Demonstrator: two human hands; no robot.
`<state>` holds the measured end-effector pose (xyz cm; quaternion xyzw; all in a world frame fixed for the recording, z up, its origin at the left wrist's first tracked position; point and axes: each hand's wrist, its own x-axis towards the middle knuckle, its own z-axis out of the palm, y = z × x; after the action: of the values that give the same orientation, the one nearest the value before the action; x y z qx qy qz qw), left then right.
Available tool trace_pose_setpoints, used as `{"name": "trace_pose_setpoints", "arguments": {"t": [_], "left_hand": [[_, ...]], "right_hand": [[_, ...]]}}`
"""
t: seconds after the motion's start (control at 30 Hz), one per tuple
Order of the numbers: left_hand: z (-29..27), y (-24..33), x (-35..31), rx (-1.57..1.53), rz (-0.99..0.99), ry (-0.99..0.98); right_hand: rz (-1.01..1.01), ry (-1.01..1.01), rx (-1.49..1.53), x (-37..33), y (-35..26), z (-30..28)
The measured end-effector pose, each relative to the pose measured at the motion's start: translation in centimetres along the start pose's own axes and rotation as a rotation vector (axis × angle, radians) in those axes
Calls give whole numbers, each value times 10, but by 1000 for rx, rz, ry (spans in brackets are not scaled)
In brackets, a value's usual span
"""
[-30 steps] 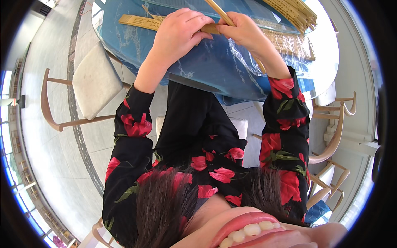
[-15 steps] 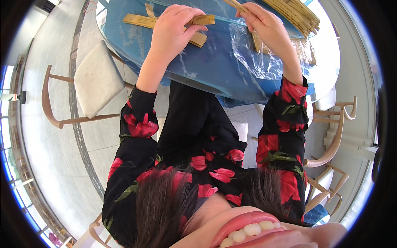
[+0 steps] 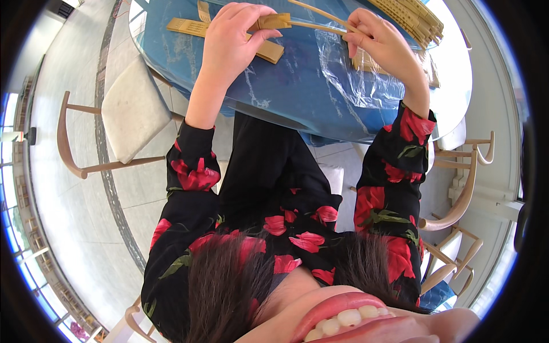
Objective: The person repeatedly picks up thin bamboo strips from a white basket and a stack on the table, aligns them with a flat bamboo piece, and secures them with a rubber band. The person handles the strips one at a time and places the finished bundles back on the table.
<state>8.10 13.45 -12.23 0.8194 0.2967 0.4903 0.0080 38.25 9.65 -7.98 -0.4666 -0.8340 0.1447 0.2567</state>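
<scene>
Tiled floor (image 3: pixel 68 217), pale grey, dark strip curving through it on the left. Table (image 3: pixel 297 103) next: blue marbled top, rounded near edge, person right up against it. Chair (image 3: pixel 134 114) to its left, cream seat, curved wooden back; more wooden chairs (image 3: pixel 468 186) right. Clear plastic film (image 3: pixel 372 94) crumpled on the table under the right forearm, flat tan packets (image 3: pixel 366 60) by it, partly covered. Left hand (image 3: pixel 231 40): above the table, thumb and fingers nearly closed on one paper sleeve; the thumb stands a bit off to the side. Right hand (image 3: pixel 380 43): off to the right, pinch closed on two sticks, remaining fingers curled. Bundle (image 3: pixel 409 20) of tan printed pieces sits at the far right, beyond the right hand. Flat strip (image 3: pixel 186 26), tan, printed, lies on the table and runs behind the left hand; can't tell if it's one piece or several. Paper sleeve (image 3: pixel 271 22) juts rightward from the left grip, level. Lower stick (image 3: pixel 318 27) has its far end at the sleeve's mouth, depth unclear; upper stick (image 3: pixel 321 13) slants away above it, clear of the sleeve.
</scene>
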Motion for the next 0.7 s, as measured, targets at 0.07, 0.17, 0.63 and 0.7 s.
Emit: {"name": "trace_pose_setpoints", "arguments": {"t": [0.07,0.17,0.63,0.7], "left_hand": [[-1,0,-1,-6,-8,-19],[1,2,-3,-43,-82,-83],[8,8,3,109,189,-78],[-7,23,11,225,257,76]], "right_hand": [[51,-21,-40,1,-9,1],[102,-23,-49,4,-17,6],[86,64,-23,11,-36,40],[69,66,5,17,-40,39]]}}
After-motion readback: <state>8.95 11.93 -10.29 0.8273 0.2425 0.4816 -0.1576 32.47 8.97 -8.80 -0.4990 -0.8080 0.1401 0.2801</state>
